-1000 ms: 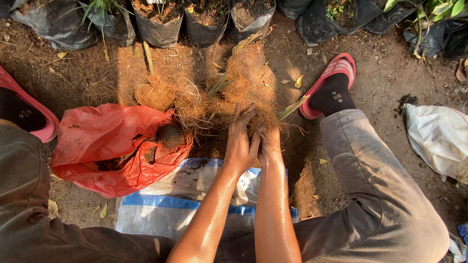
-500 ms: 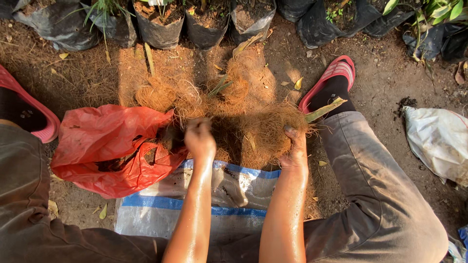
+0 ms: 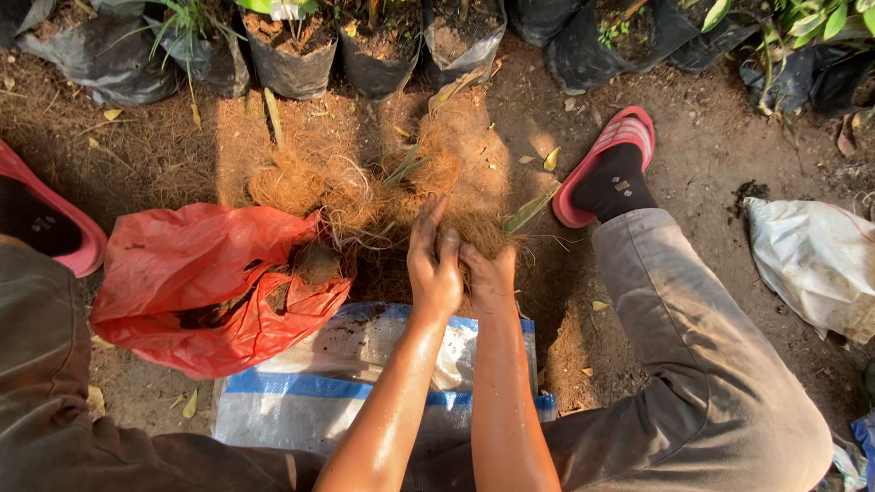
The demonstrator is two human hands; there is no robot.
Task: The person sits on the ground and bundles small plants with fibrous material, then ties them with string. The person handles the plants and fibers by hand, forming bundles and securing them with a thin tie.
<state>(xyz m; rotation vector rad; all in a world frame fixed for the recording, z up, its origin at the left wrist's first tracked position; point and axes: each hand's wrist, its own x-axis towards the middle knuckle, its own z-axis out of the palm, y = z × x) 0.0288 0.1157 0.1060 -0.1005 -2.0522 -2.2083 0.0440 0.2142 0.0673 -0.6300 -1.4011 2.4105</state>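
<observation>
A heap of brown coconut fibre (image 3: 365, 182) lies on the dirt ground in front of me. My left hand (image 3: 432, 260) and my right hand (image 3: 492, 273) are pressed together over a clump of that fibre (image 3: 483, 235), fingers closed around it. To the left lies a crumpled red plastic bag (image 3: 200, 282) with dark soil and a husk lump at its mouth. Under my forearms lies a white sack with blue stripes (image 3: 346, 383).
A row of black nursery bags (image 3: 365, 46) with soil and seedlings lines the far side. My right foot wears a red slipper (image 3: 606, 164) over a black sock. A white plastic sack (image 3: 811, 264) lies at the right; a pink slipper (image 3: 55, 228) at the left.
My hands were together, then spread apart pulling the fibre, and have now come back together over a clump near the middle.
</observation>
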